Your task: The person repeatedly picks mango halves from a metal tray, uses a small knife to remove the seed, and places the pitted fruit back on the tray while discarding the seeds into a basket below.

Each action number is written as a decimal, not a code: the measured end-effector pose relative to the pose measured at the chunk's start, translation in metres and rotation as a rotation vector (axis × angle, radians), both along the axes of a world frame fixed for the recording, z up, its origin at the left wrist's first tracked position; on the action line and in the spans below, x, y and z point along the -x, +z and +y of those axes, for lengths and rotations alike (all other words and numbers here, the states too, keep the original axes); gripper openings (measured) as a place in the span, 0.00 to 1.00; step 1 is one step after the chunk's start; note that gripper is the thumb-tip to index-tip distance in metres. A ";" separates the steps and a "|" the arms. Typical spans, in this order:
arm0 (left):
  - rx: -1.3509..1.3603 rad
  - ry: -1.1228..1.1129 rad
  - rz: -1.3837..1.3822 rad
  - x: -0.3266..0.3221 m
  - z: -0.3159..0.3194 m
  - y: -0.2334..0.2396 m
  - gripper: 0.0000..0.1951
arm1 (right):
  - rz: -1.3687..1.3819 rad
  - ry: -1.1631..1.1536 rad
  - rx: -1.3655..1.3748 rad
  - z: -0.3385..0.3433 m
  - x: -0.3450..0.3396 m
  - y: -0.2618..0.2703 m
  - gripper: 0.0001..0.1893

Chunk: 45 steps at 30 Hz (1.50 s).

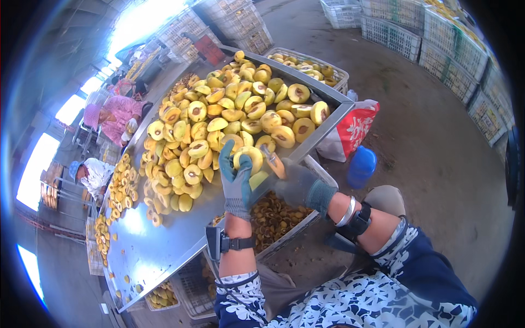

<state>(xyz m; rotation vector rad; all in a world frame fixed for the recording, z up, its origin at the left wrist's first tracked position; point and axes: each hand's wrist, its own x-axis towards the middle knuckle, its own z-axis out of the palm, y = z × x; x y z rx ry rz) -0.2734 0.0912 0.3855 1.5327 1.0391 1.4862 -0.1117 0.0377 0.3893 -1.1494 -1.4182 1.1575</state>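
My left hand (236, 186), in a grey and teal glove, grips a yellow peach half (253, 158) between thumb and fingers, above the table's near edge. Close to its right, my gloved right hand (293, 184) is closed around a small hand tool (274, 163) with an orange-brown handle and a metal end. The metal end is near the fruit; blur hides whether they touch. Beyond both hands, a large heap of halved yellow peaches (199, 149), some with brown pits or hollows, lies on a metal table (164, 242) with a raised rim.
Below the near edge, a plastic crate (289, 242) holds brown and yellow scraps. A blue container (362, 164) and a red-and-white bag (356, 127) stand to the right. Another fruit crate (343, 77) adjoins the far rim. Two co-workers (119, 112) (93, 174) are across the table. Stacked crates (391, 39) line the floor.
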 end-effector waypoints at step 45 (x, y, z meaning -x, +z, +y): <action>-0.100 0.312 0.013 0.036 -0.042 -0.027 0.23 | -0.703 0.078 -0.164 -0.015 0.075 -0.033 0.16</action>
